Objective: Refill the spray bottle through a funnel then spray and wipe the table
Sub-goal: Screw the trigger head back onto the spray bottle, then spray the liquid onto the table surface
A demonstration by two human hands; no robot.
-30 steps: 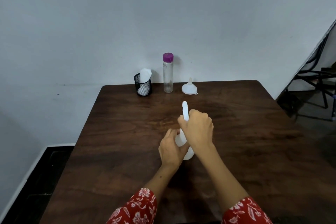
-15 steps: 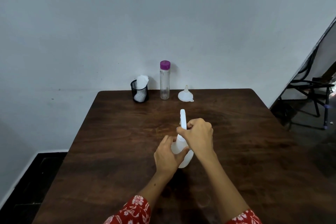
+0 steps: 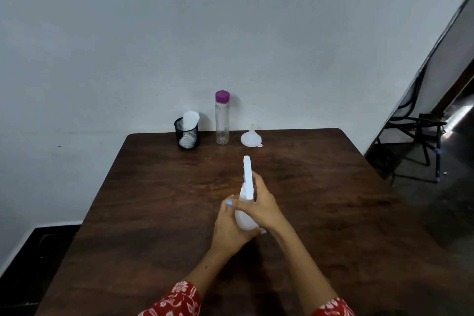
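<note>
You've got the white plastic spray bottle (image 3: 245, 215) standing upright mid-table, long axis vertical, with your left hand (image 3: 230, 228) wrapped round its body and your right hand (image 3: 263, 206) curled round the neck just under the white trigger head (image 3: 248, 177), so I'd guess the head is about to be twisted off straight up. The translucent white plastic funnel (image 3: 250, 137) sits mouth-down well beyond at the far edge, on your right hand's side, with the clear purple-capped bottle (image 3: 222, 118) just left of it and the black mesh cup holding white cloth (image 3: 187, 133) further left. There's bare dark wooden table (image 3: 333, 200) between, so the reach looks open.
</note>
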